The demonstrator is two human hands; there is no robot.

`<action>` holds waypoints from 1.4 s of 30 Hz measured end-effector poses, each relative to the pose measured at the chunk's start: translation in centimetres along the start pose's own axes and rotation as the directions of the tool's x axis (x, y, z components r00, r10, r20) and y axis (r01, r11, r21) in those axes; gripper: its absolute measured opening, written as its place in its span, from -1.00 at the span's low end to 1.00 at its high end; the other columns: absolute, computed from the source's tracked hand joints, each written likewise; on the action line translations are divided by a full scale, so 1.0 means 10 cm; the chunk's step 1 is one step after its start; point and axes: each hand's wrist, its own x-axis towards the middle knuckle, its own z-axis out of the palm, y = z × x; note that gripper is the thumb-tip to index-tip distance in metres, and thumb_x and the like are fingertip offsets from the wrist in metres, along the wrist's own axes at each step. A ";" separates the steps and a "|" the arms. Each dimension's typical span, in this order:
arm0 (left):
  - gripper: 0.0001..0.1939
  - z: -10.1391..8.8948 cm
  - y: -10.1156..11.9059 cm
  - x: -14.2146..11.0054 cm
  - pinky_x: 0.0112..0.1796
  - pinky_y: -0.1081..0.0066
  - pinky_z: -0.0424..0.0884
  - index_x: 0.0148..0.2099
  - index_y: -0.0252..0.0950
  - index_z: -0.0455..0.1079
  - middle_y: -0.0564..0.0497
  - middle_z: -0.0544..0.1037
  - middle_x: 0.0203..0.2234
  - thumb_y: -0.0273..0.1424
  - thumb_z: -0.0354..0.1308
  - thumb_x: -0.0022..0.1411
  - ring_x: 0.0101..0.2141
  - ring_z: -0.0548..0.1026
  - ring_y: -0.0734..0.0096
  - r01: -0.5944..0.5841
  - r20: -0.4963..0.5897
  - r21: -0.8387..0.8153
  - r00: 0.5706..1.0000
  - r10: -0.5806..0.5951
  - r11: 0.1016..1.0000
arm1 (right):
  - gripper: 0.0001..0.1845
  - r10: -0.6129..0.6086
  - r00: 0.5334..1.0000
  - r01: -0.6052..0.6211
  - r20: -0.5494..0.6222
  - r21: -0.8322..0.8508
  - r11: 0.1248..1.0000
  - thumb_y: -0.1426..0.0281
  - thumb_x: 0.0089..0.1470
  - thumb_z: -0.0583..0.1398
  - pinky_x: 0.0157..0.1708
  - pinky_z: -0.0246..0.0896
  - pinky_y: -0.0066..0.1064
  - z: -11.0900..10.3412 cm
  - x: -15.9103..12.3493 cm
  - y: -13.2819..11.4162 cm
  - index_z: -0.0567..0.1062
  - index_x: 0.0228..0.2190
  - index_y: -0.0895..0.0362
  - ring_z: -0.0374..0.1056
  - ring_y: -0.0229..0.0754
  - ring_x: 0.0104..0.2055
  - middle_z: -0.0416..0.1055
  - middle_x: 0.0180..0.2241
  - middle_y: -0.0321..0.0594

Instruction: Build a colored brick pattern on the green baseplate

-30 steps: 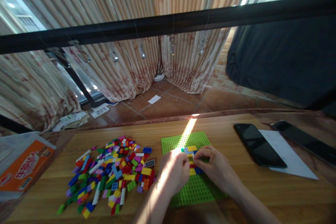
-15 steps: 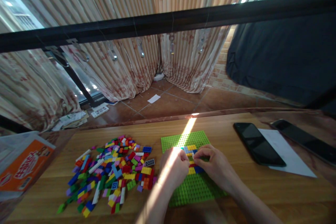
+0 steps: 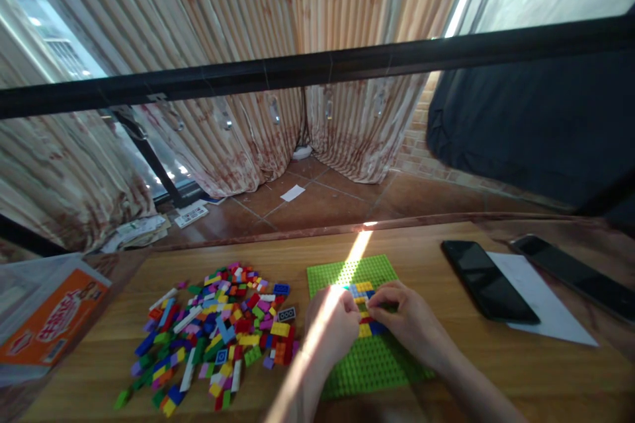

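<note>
A green studded baseplate (image 3: 367, 370) lies on the table, bearing a cluster of yellow, blue, red and white toy bricks (image 3: 364, 287) near its middle. My left hand (image 3: 333, 320) rests on the left side of that cluster with its fingers curled closed; whatever they hold is hidden. From the right, my right hand (image 3: 404, 314) pinches thumb and forefinger together at the bricks' right edge. A tiny pale spot shows at those fingertips, too small to name. Both hands cover part of the brick cluster.
Loose toy bricks (image 3: 241, 340) in many colours spread over the wooden table (image 3: 278, 251) to the left. An orange-labelled plastic box (image 3: 59, 317) stands at the far left. On the right are a black phone (image 3: 489, 281), white paper (image 3: 550, 317) and a second dark phone (image 3: 578, 271).
The whole view has shifted slightly, so everything sits a little lower now. Both hands keep nearly the same pose at the brick cluster.
</note>
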 end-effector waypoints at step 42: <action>-0.77 -0.49 -0.34 -0.08 -0.23 0.43 0.34 -0.19 -0.28 0.47 -0.02 0.59 -0.31 -0.43 0.00 0.21 -0.25 0.50 0.37 -0.057 -0.217 -0.174 0.976 0.018 0.983 | -0.18 -0.263 0.933 0.327 0.244 -0.280 0.902 0.40 -0.24 0.30 0.15 -0.02 -0.10 0.08 -0.02 -0.02 0.25 0.12 -0.01 0.09 0.04 0.17 0.26 0.13 -0.18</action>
